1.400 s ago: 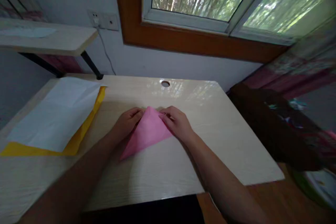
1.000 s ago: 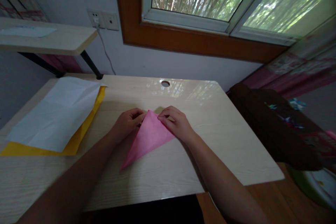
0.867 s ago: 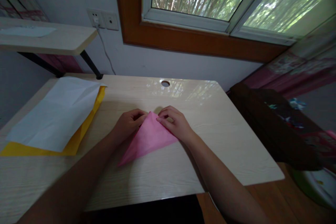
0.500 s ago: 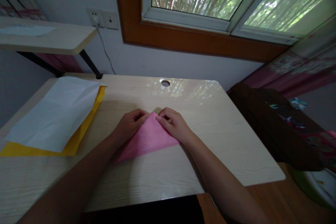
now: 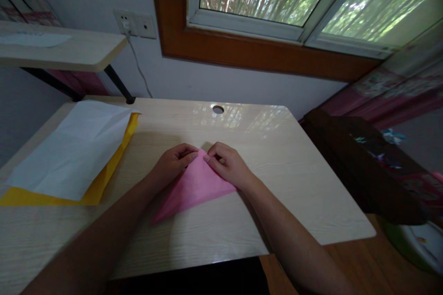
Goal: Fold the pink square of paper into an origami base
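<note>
A pink sheet of paper, folded into a triangle, rests on the pale desk with its tip pointing away from me. My left hand pinches the left edge close to that tip, thumb on top. On the opposite side, my right hand grips the right edge near the tip, its thumb also on the upper face. The fingers under the paper are hidden. The triangle's lower left corner reaches down beside my left forearm.
A white sheet lies over a yellow sheet at the desk's left. Behind them stands a raised shelf on black legs. A round cable hole is near the back edge. A dark brown piece of furniture is at the right.
My left fingers have shifted slightly right, nearer the tip. The paper's lower left corner has moved a little towards me. My right hand has barely moved.
</note>
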`<control>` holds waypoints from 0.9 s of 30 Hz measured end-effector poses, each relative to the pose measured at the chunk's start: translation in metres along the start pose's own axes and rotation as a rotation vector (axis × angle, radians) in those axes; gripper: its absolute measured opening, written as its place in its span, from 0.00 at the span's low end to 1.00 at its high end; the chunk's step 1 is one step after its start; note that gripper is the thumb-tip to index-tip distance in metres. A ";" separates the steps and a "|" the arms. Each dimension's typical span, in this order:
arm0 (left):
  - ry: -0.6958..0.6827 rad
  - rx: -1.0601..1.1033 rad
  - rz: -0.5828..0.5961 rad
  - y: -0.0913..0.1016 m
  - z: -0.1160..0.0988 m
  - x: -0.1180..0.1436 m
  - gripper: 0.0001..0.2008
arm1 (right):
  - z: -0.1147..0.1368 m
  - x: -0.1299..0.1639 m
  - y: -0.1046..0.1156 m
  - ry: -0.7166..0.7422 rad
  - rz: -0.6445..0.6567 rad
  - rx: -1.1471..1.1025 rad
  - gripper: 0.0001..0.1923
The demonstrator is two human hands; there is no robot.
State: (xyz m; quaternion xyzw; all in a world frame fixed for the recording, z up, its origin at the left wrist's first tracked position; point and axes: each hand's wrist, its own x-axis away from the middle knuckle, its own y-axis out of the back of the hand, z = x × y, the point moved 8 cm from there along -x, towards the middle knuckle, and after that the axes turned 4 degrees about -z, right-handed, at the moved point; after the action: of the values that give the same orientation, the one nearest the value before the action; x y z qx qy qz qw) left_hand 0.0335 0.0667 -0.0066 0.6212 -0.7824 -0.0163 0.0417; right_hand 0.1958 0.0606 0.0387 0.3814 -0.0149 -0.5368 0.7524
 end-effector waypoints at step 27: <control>-0.062 -0.010 -0.012 0.000 -0.003 0.000 0.16 | 0.006 0.000 -0.002 0.032 0.005 -0.021 0.11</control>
State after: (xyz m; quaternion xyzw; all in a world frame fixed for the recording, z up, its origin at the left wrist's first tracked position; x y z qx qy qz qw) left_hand 0.0339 0.0665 -0.0039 0.6248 -0.7795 -0.0397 0.0202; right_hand 0.1917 0.0571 0.0416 0.3822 0.0018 -0.5287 0.7579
